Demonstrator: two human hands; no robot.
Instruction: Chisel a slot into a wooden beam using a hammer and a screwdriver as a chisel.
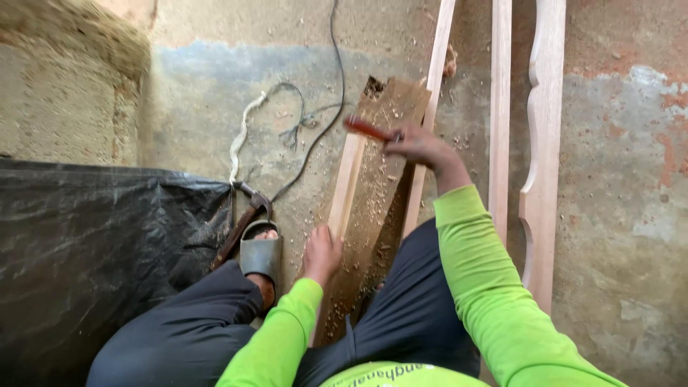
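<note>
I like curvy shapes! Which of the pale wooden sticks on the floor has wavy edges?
The wavy wooden piece farthest right; the other slats have straight edges.

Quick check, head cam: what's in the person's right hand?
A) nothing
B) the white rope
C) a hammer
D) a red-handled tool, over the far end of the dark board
D: the right hand grips a red-handled tool over the dark board; the hammer lies on the floor by the sandalled foot, and the left hand rests on the pale wooden strip.
</note>
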